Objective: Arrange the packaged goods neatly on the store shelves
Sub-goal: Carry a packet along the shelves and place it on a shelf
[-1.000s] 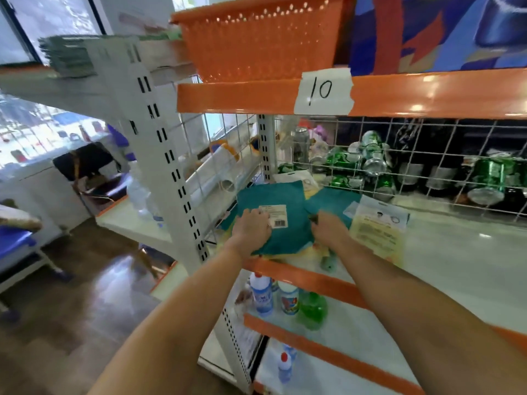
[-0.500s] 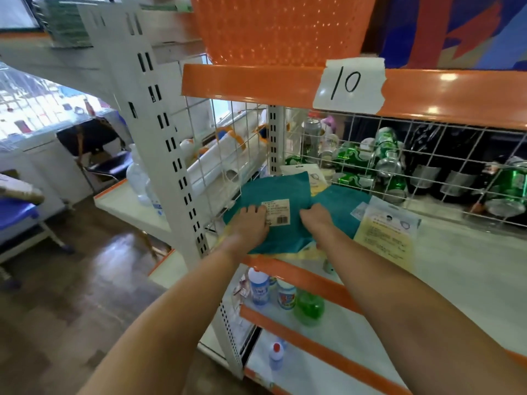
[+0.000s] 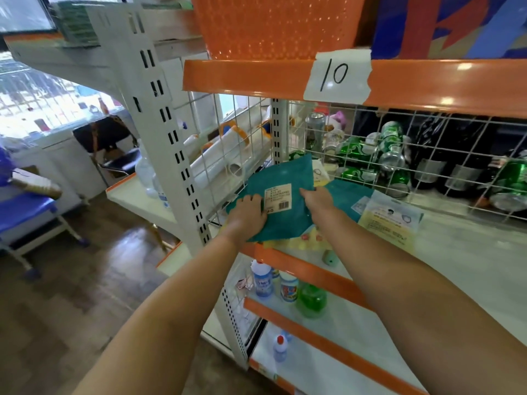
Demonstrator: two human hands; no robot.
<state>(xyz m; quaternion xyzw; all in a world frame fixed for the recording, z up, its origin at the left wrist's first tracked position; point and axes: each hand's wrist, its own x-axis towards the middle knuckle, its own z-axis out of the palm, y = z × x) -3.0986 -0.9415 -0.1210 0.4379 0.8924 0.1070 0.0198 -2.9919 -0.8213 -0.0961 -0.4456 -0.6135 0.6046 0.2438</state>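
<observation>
A flat teal package (image 3: 281, 220) with a white barcode label lies at the left end of the white shelf (image 3: 470, 252), its far corner tipped up toward the wire grid. My left hand (image 3: 247, 212) grips its left edge and my right hand (image 3: 317, 199) grips its right edge beside the label. A second teal package (image 3: 349, 196) lies partly under it to the right. A pale yellow mask packet (image 3: 389, 223) sits further right. Another yellow packet (image 3: 302, 241) peeks out below, at the shelf's orange front lip (image 3: 302, 270).
Green cans (image 3: 368, 161) and dark bottles (image 3: 456, 163) stand behind a wire grid at the back. An orange basket (image 3: 279, 24) sits on the shelf above, by a paper tag marked 10 (image 3: 336, 75). Small bottles (image 3: 263, 280) stand on the lower shelf. A perforated upright (image 3: 171, 132) stands left.
My right hand has slid left onto the labelled teal package's right edge. The package's far corner has risen toward the grid, and my view has moved closer.
</observation>
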